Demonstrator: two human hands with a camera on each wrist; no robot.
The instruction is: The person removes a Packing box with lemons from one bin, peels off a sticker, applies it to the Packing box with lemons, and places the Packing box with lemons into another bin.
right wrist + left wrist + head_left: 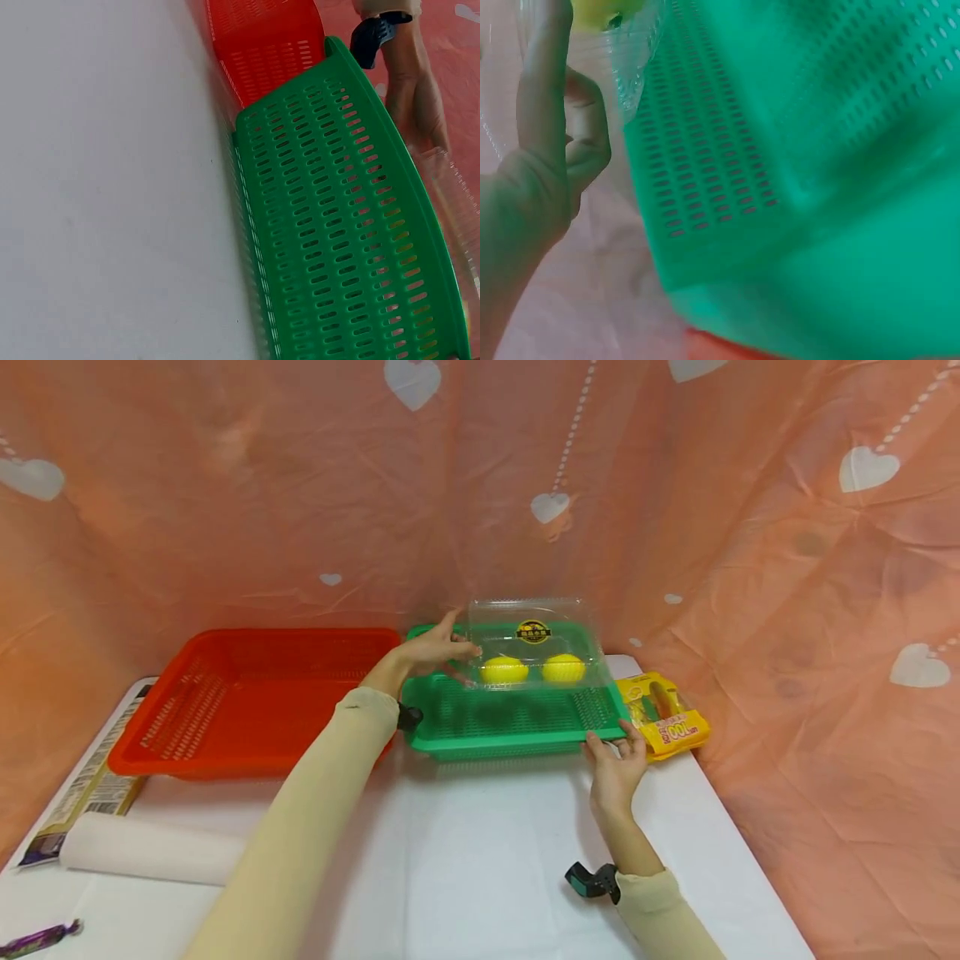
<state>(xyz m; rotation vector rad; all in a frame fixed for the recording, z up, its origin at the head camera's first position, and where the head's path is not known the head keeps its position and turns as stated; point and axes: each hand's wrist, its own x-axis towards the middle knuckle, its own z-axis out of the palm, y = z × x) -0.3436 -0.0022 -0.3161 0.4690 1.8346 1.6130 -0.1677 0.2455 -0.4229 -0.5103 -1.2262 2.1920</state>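
My left hand [435, 650] grips the left end of a clear plastic fruit box [491, 643] with a black-and-gold label. Inside it sit two yellow fruits [564, 667]. The box is above the green basket [517, 743], over its back half. At the basket's front right corner, my right hand [618, 768] holds the rim between thumb and fingers. The left wrist view has the left hand [547, 142] at the box edge beside the slotted basket wall [697, 150]. From the right wrist, the basket's slotted front side [322, 210] shows; the right hand is mostly out of that view.
A red basket [262, 768] stands left of the green one. A yellow package [675, 731] lies against the green basket's right side. On the left are a white roll [150, 847], a flat printed packet [105, 789] and a purple-wrapped candy [41, 937]. A curtain hangs behind.
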